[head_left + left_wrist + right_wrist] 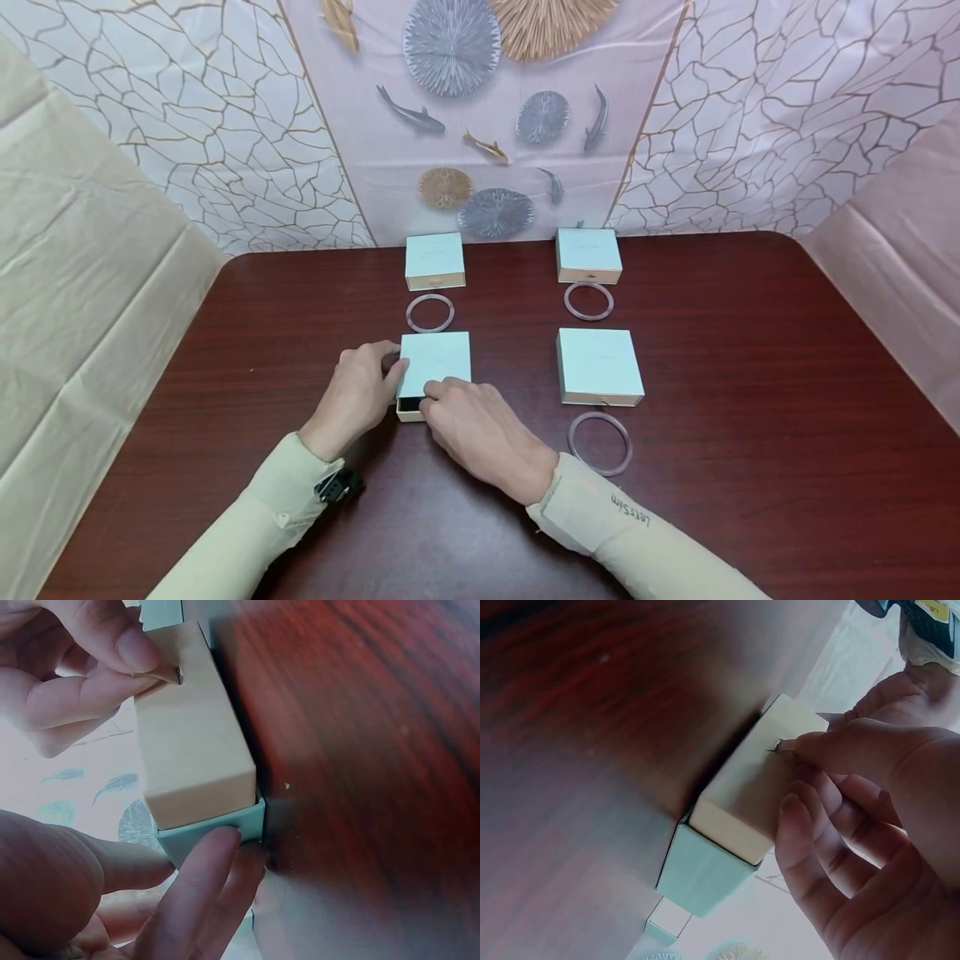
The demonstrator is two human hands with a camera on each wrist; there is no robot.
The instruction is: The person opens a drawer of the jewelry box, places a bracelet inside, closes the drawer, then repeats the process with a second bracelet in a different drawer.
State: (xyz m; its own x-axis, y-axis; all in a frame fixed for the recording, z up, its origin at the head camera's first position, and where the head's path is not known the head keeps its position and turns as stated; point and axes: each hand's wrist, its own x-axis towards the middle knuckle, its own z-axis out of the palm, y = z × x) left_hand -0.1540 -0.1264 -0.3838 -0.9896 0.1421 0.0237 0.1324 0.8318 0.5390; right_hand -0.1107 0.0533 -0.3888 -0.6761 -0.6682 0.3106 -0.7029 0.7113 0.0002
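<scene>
At the near face of the mint-green box [437,354], the right hand [478,427] pinches the pull tab [162,677] of its drawer [196,746]; the left hand [355,392], fingers extended, touches its left side.

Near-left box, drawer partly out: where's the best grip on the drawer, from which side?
Probably the brown tab, pinched from the person's side: it sticks out of the drawer's front face, which points that way. The mint box sleeve covers most of the rest.
</scene>
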